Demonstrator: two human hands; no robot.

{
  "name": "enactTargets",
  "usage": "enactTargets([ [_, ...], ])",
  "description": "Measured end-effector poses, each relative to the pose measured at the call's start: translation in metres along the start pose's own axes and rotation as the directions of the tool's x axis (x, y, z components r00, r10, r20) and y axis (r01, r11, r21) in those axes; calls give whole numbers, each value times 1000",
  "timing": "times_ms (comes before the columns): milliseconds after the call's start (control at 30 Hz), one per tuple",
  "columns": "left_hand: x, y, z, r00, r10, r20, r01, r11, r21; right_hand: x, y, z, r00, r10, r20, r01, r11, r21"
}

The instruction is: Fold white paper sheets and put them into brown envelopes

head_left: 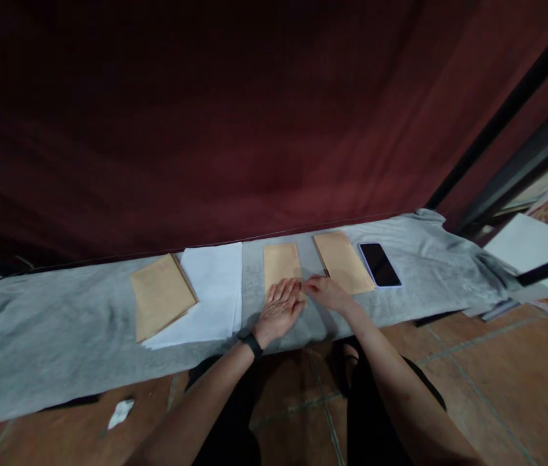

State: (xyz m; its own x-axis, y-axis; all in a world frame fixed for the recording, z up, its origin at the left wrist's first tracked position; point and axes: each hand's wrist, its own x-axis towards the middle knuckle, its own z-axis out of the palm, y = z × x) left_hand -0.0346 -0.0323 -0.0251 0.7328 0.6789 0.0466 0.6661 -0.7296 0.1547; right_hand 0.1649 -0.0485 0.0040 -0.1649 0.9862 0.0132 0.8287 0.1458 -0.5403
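Observation:
A brown paper envelope (282, 260) lies on the grey cloth in front of me. My left hand (282, 307), with a dark band at the wrist, rests flat across its lower part with the fingers stretched out. Beside it, my right hand (326, 292) has its fingers curled together, the tips at the envelope's right edge. Whatever they pinch, if anything, is hidden. Just above the right hand, a small dark stick-like thing (327, 273) shows along the left edge of another brown envelope (344, 259).
Further right lies a phone (380, 264) in a pale case. To the left, brown envelopes (163, 296) overlap a stack of white paper (215, 285). A dark red curtain (254, 162) hangs behind the cloth-covered surface (74, 336). A crumpled white scrap (121, 413) is on the tiled floor.

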Motion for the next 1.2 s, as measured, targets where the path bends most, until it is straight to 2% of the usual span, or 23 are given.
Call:
enactTargets([
  [133, -20, 12, -3, 999, -5, -33, 4, 1000, -25, 3, -1, 8, 996, 75, -41, -77, 996, -50],
  [367, -25, 9, -12, 1000, -8, -19, 6, 995, -99, 3, -5, 16, 974, 173, -146, -189, 977, -99],
  [500, -29, 16, -6, 997, -2, -73, -2, 999, -51, 6, -8, 29, 979, 59, -197, -72, 996, -59],
  [633, -33, 20, -3, 998, 28, -59, -30, 999, -25, 5, -9, 45, 991, -85, -108, 73, 991, -108],
  [800, -40, 19, -10, 991, 117, -58, -119, 992, -41, 1, -4, 49, 997, -67, -30, 60, 979, -194],
  [1033, -42, 20, -12, 984, 172, -56, -175, 983, -60, 4, 0, 47, 997, -61, -39, 51, 971, -233],
  [1200, -40, 19, -10, 977, 208, -51, -211, 975, -68, 9, -3, 46, 992, -128, -14, 123, 972, -199],
])
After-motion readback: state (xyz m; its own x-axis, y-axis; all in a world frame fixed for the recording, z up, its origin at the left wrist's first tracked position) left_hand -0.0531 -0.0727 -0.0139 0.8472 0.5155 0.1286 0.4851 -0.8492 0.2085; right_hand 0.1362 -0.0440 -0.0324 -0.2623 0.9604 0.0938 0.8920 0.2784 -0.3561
